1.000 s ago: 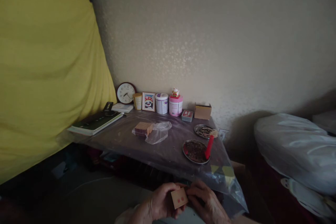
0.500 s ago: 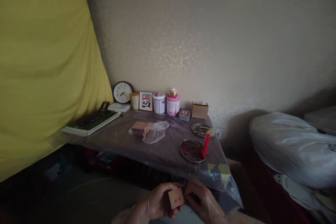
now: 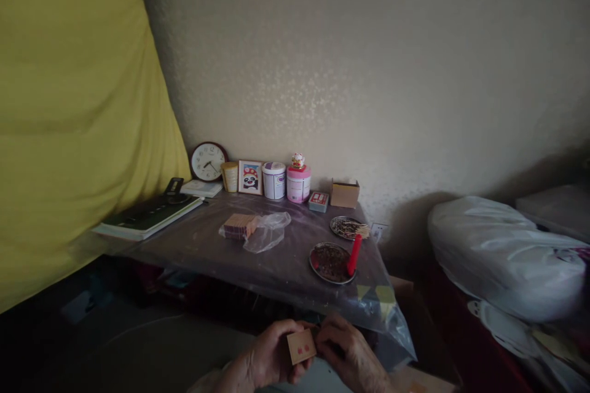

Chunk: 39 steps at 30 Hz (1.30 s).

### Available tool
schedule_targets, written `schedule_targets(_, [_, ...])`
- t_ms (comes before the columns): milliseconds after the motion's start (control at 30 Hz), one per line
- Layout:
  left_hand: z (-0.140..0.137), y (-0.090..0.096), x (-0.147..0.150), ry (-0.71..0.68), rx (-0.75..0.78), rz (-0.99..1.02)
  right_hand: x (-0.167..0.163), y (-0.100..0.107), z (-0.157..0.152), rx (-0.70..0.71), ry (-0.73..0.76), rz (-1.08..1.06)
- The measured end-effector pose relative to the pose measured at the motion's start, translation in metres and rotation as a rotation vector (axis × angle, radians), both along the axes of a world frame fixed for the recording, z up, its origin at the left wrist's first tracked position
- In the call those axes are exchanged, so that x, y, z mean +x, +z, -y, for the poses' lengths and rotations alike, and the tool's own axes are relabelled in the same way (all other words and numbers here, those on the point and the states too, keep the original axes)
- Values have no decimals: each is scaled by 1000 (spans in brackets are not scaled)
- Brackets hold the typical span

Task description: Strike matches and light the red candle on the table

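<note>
My left hand (image 3: 275,350) is closed around a small tan cardboard box (image 3: 301,347) with two red marks on its face. The box is held low in front of the table's near edge, its printed side facing up toward me. Against the box's right side, my right hand (image 3: 346,350) has its fingers curled together; what they pinch, if anything, is hidden. On the table lies a stack of similar tan boxes (image 3: 239,223), partly inside a clear plastic bag (image 3: 267,234).
Plastic film covers the table (image 3: 207,252). On its right side are a round plate (image 3: 322,273) with a red stick-like object (image 3: 354,255) and another plate (image 3: 338,230) with thin sticks. A clock (image 3: 208,161), tubs (image 3: 275,183) and a notebook (image 3: 152,218) stand farther back and left.
The view has turned slightly, so the table and its items sit a little farther left. Both hands keep nearly the same hold at the box.
</note>
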<state>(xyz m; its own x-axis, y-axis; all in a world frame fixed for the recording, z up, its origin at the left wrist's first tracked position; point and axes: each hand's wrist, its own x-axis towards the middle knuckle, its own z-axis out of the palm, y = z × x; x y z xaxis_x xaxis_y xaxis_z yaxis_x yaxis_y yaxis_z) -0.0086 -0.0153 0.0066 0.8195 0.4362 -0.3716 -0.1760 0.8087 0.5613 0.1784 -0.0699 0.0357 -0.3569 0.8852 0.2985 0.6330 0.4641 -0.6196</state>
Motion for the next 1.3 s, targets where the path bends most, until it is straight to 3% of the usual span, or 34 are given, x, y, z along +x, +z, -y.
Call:
schedule_targets(467, [-2,-7,1,-22,5,-4,1,1,3,-27,13,-11])
schedule_targets(1300, [2,-1,5,-35,-29,-102,0,-7,4,20,35,-55])
